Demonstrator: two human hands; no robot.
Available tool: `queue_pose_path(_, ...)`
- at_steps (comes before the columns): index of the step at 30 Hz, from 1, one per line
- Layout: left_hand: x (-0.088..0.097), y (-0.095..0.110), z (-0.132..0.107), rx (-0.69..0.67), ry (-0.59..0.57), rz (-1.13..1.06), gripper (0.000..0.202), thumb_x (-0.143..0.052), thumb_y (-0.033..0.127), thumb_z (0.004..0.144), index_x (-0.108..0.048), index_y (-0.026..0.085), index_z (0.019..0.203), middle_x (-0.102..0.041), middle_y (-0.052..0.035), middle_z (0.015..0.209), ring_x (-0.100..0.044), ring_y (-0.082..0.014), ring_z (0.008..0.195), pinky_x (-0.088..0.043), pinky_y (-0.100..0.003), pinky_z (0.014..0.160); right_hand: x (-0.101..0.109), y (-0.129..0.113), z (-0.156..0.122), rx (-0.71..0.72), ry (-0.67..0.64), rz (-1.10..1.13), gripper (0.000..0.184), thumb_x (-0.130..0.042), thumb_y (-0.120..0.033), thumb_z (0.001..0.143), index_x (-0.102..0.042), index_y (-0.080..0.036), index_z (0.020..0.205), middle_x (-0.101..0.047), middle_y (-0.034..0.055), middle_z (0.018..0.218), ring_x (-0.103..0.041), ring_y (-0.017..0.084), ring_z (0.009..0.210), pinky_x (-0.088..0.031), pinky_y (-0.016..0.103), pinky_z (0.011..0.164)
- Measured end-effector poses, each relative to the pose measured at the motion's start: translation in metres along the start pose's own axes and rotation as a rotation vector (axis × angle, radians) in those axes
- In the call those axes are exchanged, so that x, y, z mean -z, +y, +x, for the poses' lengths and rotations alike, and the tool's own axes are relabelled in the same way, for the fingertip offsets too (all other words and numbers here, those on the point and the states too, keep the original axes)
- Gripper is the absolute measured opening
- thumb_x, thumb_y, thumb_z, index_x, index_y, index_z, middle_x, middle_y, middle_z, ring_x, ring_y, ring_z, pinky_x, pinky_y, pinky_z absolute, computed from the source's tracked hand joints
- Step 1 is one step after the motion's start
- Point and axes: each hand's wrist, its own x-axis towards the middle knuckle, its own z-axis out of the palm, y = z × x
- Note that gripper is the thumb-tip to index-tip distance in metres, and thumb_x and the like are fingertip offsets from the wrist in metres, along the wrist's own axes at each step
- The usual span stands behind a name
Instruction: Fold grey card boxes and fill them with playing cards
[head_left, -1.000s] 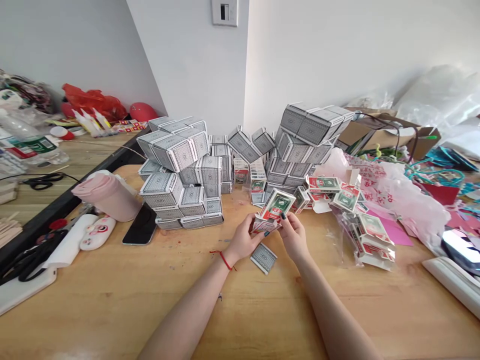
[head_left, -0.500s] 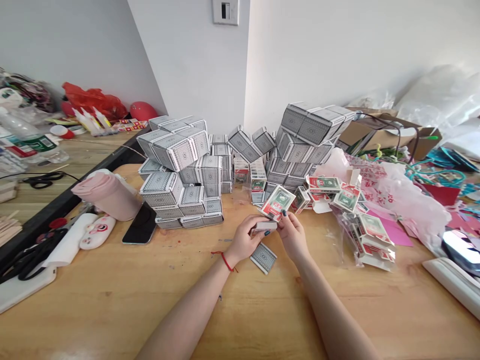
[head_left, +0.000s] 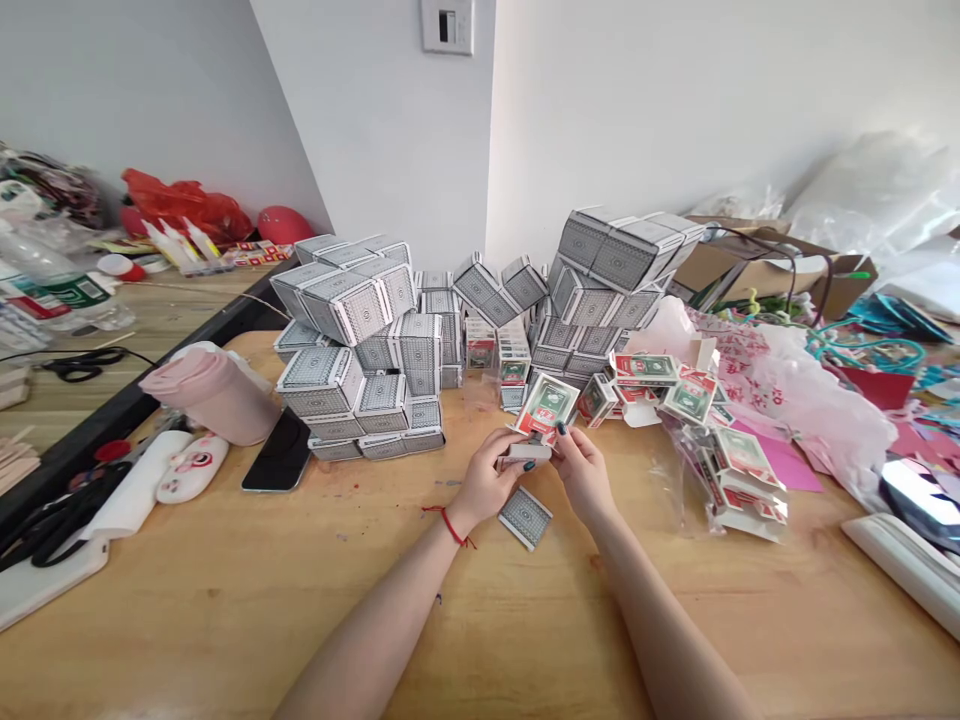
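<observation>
In my left hand [head_left: 484, 482], wearing a red string bracelet, is a stack of playing cards [head_left: 525, 454], gripped between thumb and fingers. My right hand [head_left: 583, 474] pinches the lower right corner of a green and red card box [head_left: 550, 402]. The box is tilted, right behind and above the stack; whether its lower end touches the cards I cannot tell. A grey-patterned card [head_left: 526, 518] lies on the table just below my hands.
Blocks folded from grey-patterned cards stand in a left pile [head_left: 360, 345] and a right pile [head_left: 600, 290]. Several card boxes [head_left: 694, 395] lie at the right beside a plastic bag [head_left: 810, 380]. A phone [head_left: 277, 452] and a pink roll [head_left: 214, 392] are at the left.
The card box has shifted slightly left and turned more upright, closer over the card stack. Both hands stay nearly in place, and the view has moved slightly.
</observation>
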Motion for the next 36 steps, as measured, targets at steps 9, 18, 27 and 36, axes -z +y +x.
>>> queue_pose_path(9,0.0,0.009,-0.002,0.016,-0.083,-0.015,0.029,-0.055,0.013,0.076,-0.06,0.019,0.104,-0.057,-0.0092,0.107,-0.054,-0.0183,0.099,-0.046,-0.031,0.084,0.0,0.0,0.004,0.045,0.132,0.08,0.025,-0.067,-0.042,0.066,-0.059,-0.019,0.071,-0.062,-0.0006,0.071,-0.057,0.011,0.065,-0.048,0.023,0.065)
queue_pose_path(18,0.002,0.011,-0.003,-0.025,-0.129,0.042,0.035,-0.055,0.005,0.071,-0.062,0.02,0.102,-0.06,-0.0075,0.105,-0.055,-0.0185,0.098,-0.046,-0.031,0.084,-0.002,-0.009,0.005,0.114,0.231,0.217,0.026,-0.067,-0.04,0.065,-0.058,-0.018,0.077,-0.066,0.0015,0.08,-0.063,0.012,0.074,-0.05,0.025,0.067)
queue_pose_path(27,0.0,0.01,-0.003,-0.074,-0.186,0.027,0.031,-0.054,0.007,0.074,-0.062,0.02,0.102,-0.059,-0.0073,0.107,-0.054,-0.0187,0.101,-0.044,-0.036,0.09,0.011,-0.019,0.01,0.202,0.322,0.282,0.023,-0.067,-0.036,0.066,-0.054,-0.018,0.074,-0.067,0.0023,0.085,-0.063,0.017,0.09,-0.051,0.031,0.079)
queue_pose_path(36,0.0,0.002,-0.002,-0.026,-0.099,0.045,0.025,-0.059,0.018,0.075,-0.063,0.022,0.099,-0.036,-0.0097,0.131,-0.031,-0.0244,0.126,-0.041,-0.038,0.094,-0.004,-0.015,0.001,0.001,0.094,0.223,0.026,-0.068,-0.041,0.064,-0.054,-0.02,0.073,-0.068,0.0057,0.081,-0.066,0.024,0.083,-0.052,0.039,0.073)
